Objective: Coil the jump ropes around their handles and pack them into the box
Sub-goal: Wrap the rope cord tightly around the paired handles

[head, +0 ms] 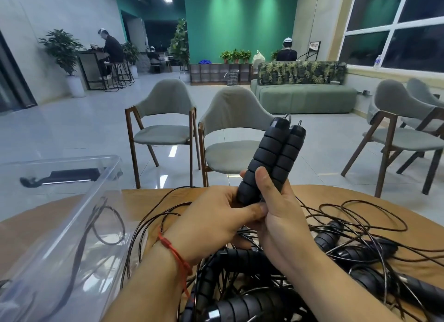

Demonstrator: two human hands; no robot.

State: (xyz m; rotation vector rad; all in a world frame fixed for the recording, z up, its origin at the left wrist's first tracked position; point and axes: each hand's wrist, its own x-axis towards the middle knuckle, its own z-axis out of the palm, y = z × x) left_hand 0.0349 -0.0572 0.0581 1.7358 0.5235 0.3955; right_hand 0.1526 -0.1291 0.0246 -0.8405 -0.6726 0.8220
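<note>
Left hand (216, 216) and right hand (278, 216) both grip two black ribbed foam handles (271, 158) upright; keep them flush, then wind the thin black cord (134, 245) snugly.

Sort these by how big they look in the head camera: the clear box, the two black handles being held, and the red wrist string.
1. clear box, though it sits close to the camera
2. pair of handles
3. red wrist string
</note>
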